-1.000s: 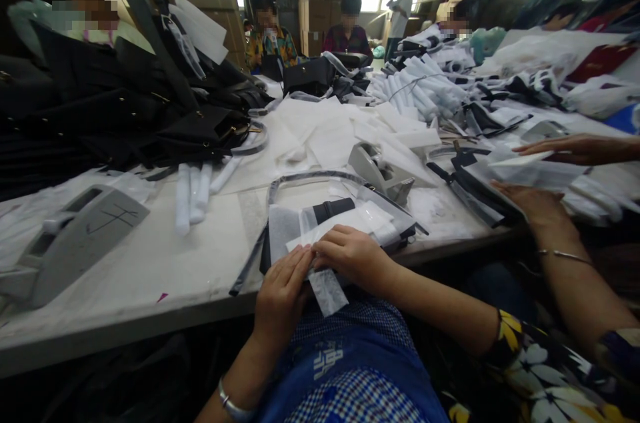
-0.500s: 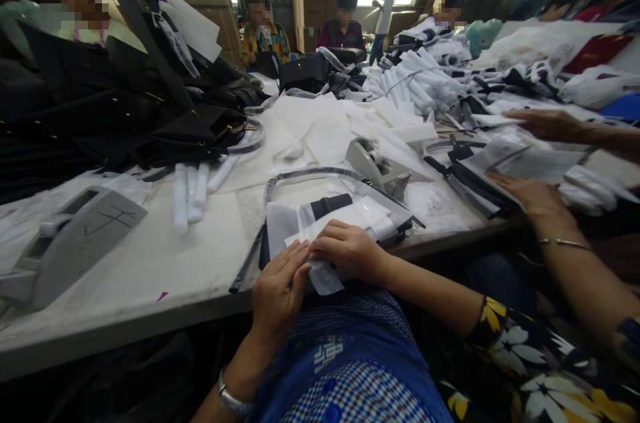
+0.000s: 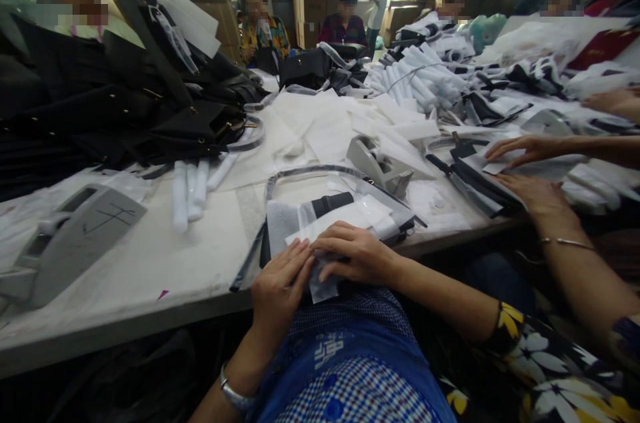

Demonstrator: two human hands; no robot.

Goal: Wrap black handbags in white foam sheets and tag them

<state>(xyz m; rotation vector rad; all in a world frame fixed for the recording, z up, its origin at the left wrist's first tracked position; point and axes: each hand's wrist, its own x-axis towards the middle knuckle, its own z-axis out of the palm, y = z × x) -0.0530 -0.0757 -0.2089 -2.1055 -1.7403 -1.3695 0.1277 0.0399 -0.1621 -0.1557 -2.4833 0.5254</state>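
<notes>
My left hand (image 3: 283, 279) lies with its fingers stretched out on a translucent white wrapping sheet (image 3: 324, 291) at the table's front edge. Against its fingertips rest the fingers of my right hand (image 3: 353, 251), long and laid over the same sheet, the thumb held apart below. Under both hands is a black bag (image 3: 263, 251), largely covered by white sheets (image 3: 345, 217). A wrapped strap (image 3: 320, 171) arches behind it, and a black rolled piece (image 3: 336, 204) shows on top. What lies beneath my palms is hidden.
A grey tape dispenser (image 3: 85, 243) stands at left, another (image 3: 375, 159) behind the bag. White rolls (image 3: 180, 199) lie near stacked black bags (image 3: 90, 116). Loose white sheets (image 3: 320, 119) cover the middle. At right, a co-worker's hands (image 3: 533, 186) work on another black bag (image 3: 480, 183).
My right thumb has swung out from the other fingers and the hand sits flatter. My left hand has barely shifted. The co-worker's farther hand has come down onto their bag.
</notes>
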